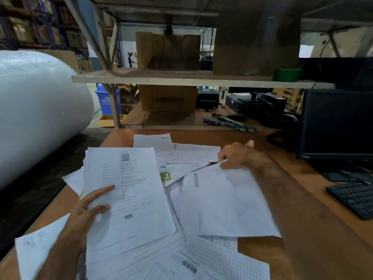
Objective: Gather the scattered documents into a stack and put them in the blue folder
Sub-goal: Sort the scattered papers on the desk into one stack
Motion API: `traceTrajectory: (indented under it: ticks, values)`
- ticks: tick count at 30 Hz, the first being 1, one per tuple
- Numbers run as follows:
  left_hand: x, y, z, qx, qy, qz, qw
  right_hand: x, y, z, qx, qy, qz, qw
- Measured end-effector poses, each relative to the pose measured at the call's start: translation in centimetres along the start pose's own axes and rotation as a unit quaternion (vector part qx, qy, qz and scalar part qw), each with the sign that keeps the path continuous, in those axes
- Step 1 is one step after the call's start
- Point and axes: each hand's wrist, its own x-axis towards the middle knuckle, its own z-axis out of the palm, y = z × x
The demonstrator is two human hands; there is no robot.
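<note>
- fingers (105, 188) of the left hand (86, 211) grip a stack of papers (129, 199).
- right hand (236, 154) pinches the corner of a loose sheet (222, 201) on the wooden desk (302, 249).

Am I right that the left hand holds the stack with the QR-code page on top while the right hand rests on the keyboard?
Not quite. In the head view the right hand pinches the corner of a loose sheet, well clear of the keyboard. The left hand does hold the stack.
</note>
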Motion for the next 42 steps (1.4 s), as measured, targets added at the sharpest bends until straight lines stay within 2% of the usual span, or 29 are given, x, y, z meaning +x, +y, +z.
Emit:
traceTrajectory:
  ticks: [5, 9, 12, 14, 15, 17, 18, 20, 22, 24, 26, 28, 30, 31, 35, 39, 42]
  values:
    - [0.8, 0.0, 1.6, -0.019, 0.0, -0.015, 1.0, -1.3, 0.2, -5.8, -0.169, 0.062, 0.006, 0.984]
    - [1.3, 0.4, 2.0, 0.011, 0.0, -0.006, 1.0, -1.7, -2.4, -6.1, -0.23, 0.092, -0.079, 0.966]
    - [1.4, 0.4, 1.6, 0.026, 0.003, -0.003, 1.0, -1.2, -5.5, -1.4, -0.258, 0.099, -0.163, 0.947]
    - [1.2, 0.1, 1.2, 0.037, -0.002, -0.014, 0.999, -1.0, -7.6, 4.4, -0.172, 0.125, -0.201, 0.956]
    - [1.1, -0.1, 0.8, 0.042, -0.006, -0.021, 0.999, -1.2, -8.7, 7.5, -0.104, 0.164, -0.216, 0.957]
    - [1.0, -0.5, 0.2, 0.048, -0.009, -0.034, 0.998, -2.0, -10.8, 13.2, 0.018, 0.24, -0.22, 0.945]
    - [1.0, -0.6, 0.1, 0.05, -0.011, -0.042, 0.998, -2.4, -11.9, 15.7, 0.064, 0.253, -0.212, 0.942]
    - [1.0, -0.7, 0.1, 0.05, -0.015, -0.051, 0.997, -3.7, -13.7, 18.5, 0.133, 0.23, -0.19, 0.945]
    - [0.9, -0.6, 0.2, 0.051, -0.012, -0.047, 0.998, -4.7, -13.5, 18.2, 0.205, 0.171, -0.163, 0.95]
    - [0.7, -0.4, 0.2, 0.058, -0.012, -0.047, 0.997, -4.6, -11.3, 17.0, 0.226, 0.159, -0.113, 0.954]
    - [0.3, -0.1, 0.2, 0.065, -0.02, -0.044, 0.997, -4.5, -7.8, 15.7, 0.179, 0.163, 0.001, 0.97]
    - [0.0, 0.1, 0.6, 0.06, -0.022, -0.029, 0.998, -4.7, -5.0, 14.5, 0.109, 0.067, 0.112, 0.985]
    - [0.0, 0.2, 1.2, 0.06, -0.018, -0.017, 0.998, -5.0, -3.8, 14.1, 0.073, -0.044, 0.124, 0.989]
    - [0.1, 0.1, 1.5, 0.062, -0.019, -0.016, 0.998, -5.0, -3.7, 14.1, 0.073, -0.07, 0.112, 0.989]
    - [0.4, -0.4, 2.9, 0.061, -0.026, -0.03, 0.997, -4.0, -4.1, 14.0, 0.136, -0.061, 0.093, 0.984]
    - [0.0, -0.5, 4.6, 0.074, -0.043, -0.03, 0.996, -3.9, -5.1, 15.1, 0.119, -0.002, 0.088, 0.989]
    - [-0.2, -0.4, 5.8, 0.072, -0.054, -0.026, 0.996, -3.9, -6.2, 15.7, 0.178, 0.04, 0.079, 0.98]
